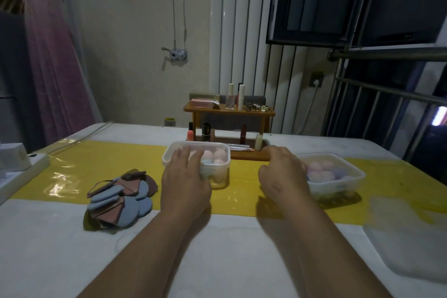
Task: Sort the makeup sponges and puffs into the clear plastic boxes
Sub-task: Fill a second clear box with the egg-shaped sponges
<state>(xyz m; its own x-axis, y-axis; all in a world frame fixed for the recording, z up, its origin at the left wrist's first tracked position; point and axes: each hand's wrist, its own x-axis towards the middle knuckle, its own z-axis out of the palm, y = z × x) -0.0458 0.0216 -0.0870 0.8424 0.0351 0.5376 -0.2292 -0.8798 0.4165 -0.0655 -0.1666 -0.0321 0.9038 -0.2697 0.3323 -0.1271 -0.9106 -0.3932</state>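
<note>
Reaching left hand (185, 181): my fingers lay fairly straight and side by side across the near-left rim of the middle box (226, 167), at 12 o'clock from me, not curled round it.
Right hand (283, 176): it was knuckles up, with fingers curled down against the 9 o'clock wall of the right box (361, 175); I could not tell whether they held anything.
Middle box contents: pink sponges (219, 156) and a pale blue sponge (206, 169) sat just past my fingertips.
Right box contents: pink and purple sponges (326, 172) lay inside, at 2 o'clock from me.
Puffs (121, 198): flat blue and brown ones lay in a loose pile at 10 o'clock, across the mat's near edge and onto the table (48, 249), apart from both boxes.
Yellow mat (96, 164): it lay under both boxes.
Wooden shelf (229, 111): it stood at 12 o'clock behind the middle box, with cosmetics on it.
</note>
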